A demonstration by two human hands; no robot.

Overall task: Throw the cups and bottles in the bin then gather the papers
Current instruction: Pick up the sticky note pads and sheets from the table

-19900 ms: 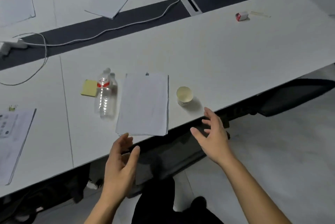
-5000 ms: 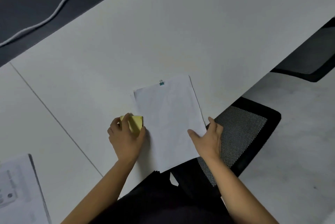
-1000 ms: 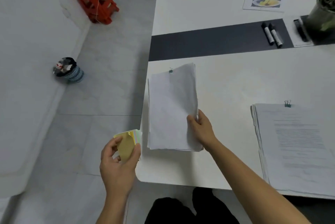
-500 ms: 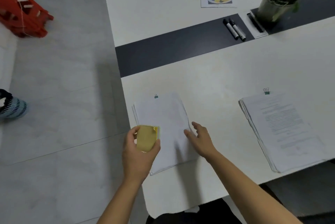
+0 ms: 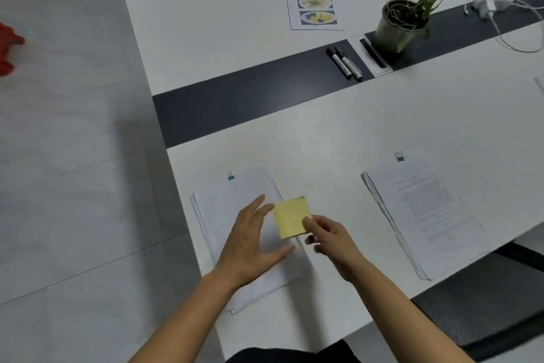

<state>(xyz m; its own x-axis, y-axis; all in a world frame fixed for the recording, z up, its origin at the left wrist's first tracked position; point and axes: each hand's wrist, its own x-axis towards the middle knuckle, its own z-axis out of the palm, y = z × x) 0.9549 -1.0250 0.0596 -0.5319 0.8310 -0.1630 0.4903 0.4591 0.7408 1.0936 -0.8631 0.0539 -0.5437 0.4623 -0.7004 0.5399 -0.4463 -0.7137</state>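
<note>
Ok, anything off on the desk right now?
Nothing spilled or damaged. The left stack and right stack both lie askew to the desk, sheets fanned along their left sides; the right stack's near corner sits close to the front edge. The right hand pinches a sticky pad by the left stack's right edge.

- The near paper stack (image 5: 223,215) lies on the counter (image 5: 323,133), close to its left end and front edge.
- A clip (image 5: 231,176) sits on that stack's far edge.
- The left hand (image 5: 250,242) is spread over the stack's middle.
- The note pad (image 5: 291,217) is at the stack's right edge, pinched by the right hand (image 5: 332,239), which is just right of the stack.
- A second paper stack (image 5: 426,215) lies well to the right of the near stack.
- A strip (image 5: 235,103) crosses the counter behind the near stack.
- Two markers (image 5: 344,64) lie on the strip, behind and to the right of the stack.
- A plant pot (image 5: 397,30) stands farther right along the strip.
- A picture sheet (image 5: 315,6) lies beyond the strip.
</note>
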